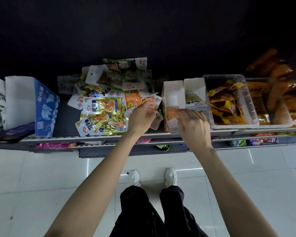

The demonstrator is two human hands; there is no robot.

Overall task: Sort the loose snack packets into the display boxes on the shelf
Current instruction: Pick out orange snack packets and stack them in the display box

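- Head view: I stand at the shelf [109, 138] and look down on both my bare arms, reaching over its front edge.
- My left hand [141, 117] hovers at the right edge of the packet pile [106, 100], fingers curled; its grip pinches a pale packet [151, 106] with some orange on it, just above the heap.
- My right hand [193, 124] reaches into the left box [173, 100], a white card display box; its fingers [186, 113] are bent down onto an orange packet [172, 114] lying at the box's near end. The grip looks narrow, and I cannot tell whether it really holds that packet or only touches it.
- The right box [195, 93] stands touching the left one and holds a stack of green-and-white packets [194, 101].
- The pile lies loose on the shelf to the left of both boxes: gold-green packets at the front, orange ones beside my left hand, white-backed ones further back.
- A clear tub [251, 106] of yellow and dark packets sits just right of the boxes, with orange bags [280, 93] beyond it.
- A blue carton [46, 110] stands at the shelf's left.
- Lower shelves show pink and green packets at their edges.
- Below are the white floor tiles [41, 177], my white shoes [170, 175] and black trousers [143, 211].
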